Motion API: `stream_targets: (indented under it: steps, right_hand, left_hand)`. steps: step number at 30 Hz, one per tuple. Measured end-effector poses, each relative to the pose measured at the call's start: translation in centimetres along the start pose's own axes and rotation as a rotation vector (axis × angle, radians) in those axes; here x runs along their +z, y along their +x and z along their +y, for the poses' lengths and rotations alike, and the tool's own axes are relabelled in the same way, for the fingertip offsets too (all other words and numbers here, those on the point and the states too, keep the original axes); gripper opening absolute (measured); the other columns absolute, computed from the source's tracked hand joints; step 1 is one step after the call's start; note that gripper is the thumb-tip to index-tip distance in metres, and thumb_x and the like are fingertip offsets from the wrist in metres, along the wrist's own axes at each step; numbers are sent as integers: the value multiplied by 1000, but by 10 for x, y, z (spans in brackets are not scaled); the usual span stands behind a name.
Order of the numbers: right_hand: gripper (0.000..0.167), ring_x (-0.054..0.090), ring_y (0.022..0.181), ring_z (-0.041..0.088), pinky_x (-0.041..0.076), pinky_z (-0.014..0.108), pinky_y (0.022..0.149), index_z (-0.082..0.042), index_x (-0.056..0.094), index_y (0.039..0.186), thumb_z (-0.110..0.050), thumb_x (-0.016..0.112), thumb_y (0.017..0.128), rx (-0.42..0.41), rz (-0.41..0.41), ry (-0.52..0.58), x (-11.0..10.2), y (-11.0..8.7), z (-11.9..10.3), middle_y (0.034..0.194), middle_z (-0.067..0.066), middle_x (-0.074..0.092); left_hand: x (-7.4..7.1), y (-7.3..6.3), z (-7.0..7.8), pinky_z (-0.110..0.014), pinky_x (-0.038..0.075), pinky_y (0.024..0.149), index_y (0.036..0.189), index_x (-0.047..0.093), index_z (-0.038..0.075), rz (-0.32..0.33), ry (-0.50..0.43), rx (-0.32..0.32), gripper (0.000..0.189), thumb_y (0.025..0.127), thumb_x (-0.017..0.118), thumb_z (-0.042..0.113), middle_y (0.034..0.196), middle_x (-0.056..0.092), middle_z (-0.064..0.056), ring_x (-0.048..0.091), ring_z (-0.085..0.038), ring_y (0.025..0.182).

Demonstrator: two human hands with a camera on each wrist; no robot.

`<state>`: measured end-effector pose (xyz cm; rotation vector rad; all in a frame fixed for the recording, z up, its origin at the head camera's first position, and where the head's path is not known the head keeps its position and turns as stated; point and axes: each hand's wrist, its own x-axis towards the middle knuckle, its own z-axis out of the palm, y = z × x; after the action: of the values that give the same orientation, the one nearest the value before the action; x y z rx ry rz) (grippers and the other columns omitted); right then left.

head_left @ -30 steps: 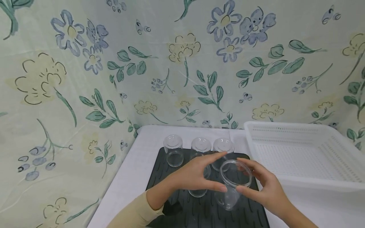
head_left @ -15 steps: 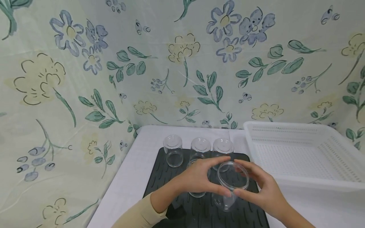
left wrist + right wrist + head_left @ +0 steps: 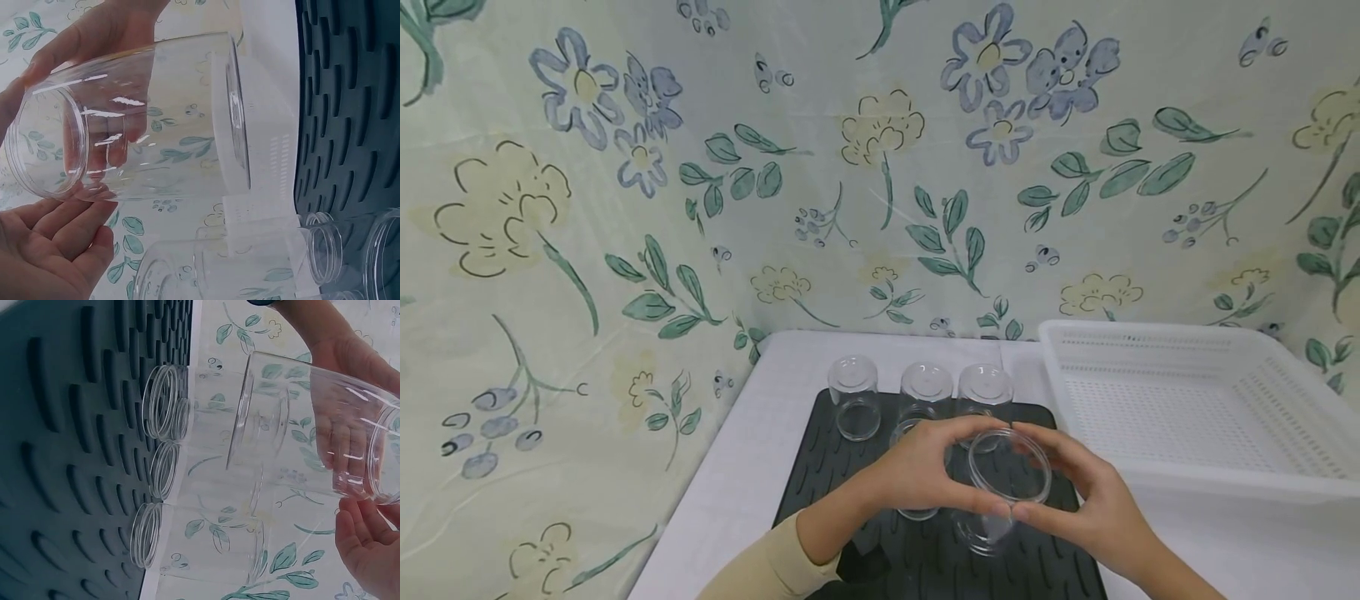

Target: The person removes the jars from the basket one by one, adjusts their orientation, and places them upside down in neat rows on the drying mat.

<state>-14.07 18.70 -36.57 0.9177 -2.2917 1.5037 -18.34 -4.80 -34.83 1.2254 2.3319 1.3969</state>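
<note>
Clear jar [image 3: 1000, 492] held over near edge of black drying mat [image 3: 850, 467], between both hands. Left hand [image 3: 917, 471] and right hand [image 3: 1093, 500] pinching rim from opposite sides, equally near. Long axis tilted, mouth towards camera, probably clear of mat.

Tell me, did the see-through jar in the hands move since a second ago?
Yes. The clear jar, held by both hands, drifted slightly left and toward the upside-down jars at the back of the black mat.
</note>
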Motion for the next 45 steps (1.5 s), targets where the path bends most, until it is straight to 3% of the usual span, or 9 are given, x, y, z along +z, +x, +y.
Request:
stream_targets:
  steps: [10,18,22,25,28,33,39,45]
  right_hand:
    - [92,51,119,7,45,20,91,-10,42,146,5,85,66,51,-27,-6,-3,-6,13,142,-3,49]
    - [94,51,120,9,48,45,91,-19,39,148,-10,88,69,129,-178,-1,9,-17,40,138,14,51]
    - [89,54,118,11,48,37,89,-15,40,146,-13,87,70,142,-239,57,21,-19,48,140,17,50]
    - [86,61,106,14,49,30,87,-8,42,144,-11,87,71,107,-240,102,29,-20,52,138,18,51]
    - [82,63,98,15,48,29,87,-12,46,141,-12,87,71,100,-219,106,34,-21,54,135,12,56]
    - [76,59,111,16,48,31,89,-19,49,138,-12,86,72,149,-203,116,36,-23,56,131,5,60]
    - [72,59,110,13,50,31,86,-11,49,137,-8,84,74,198,-176,120,24,-29,56,130,13,57]
    - [73,61,105,12,53,29,80,-7,45,139,2,80,75,161,-145,128,4,-34,53,125,-1,58]
  left_hand:
    - [-1,-2,6,-32,42,101,143,49,24,49,-76,-16,70,80,81,19,137,53,15,48,-6,126]
    - [-4,0,10,-32,42,101,143,49,20,72,-62,74,73,78,81,14,134,58,10,53,-5,121]
    - [-4,1,13,-32,43,100,142,50,21,74,-42,83,72,78,81,15,134,57,10,53,-4,120]
    - [-5,1,14,-33,43,100,142,50,20,73,-46,78,70,78,81,15,135,57,10,53,-4,120]
    - [-5,0,15,-34,42,101,142,50,18,71,-51,74,70,79,81,15,136,56,9,52,-5,122]
    - [-8,-3,14,-35,40,103,141,50,20,76,-71,66,69,80,80,14,140,53,8,49,-6,126]
    - [-11,-7,10,-38,40,105,141,51,20,94,-100,66,70,78,81,12,137,55,10,50,-8,126]
    - [-15,-11,6,-43,39,105,141,52,19,111,-108,44,72,77,83,13,136,56,12,49,-9,127]
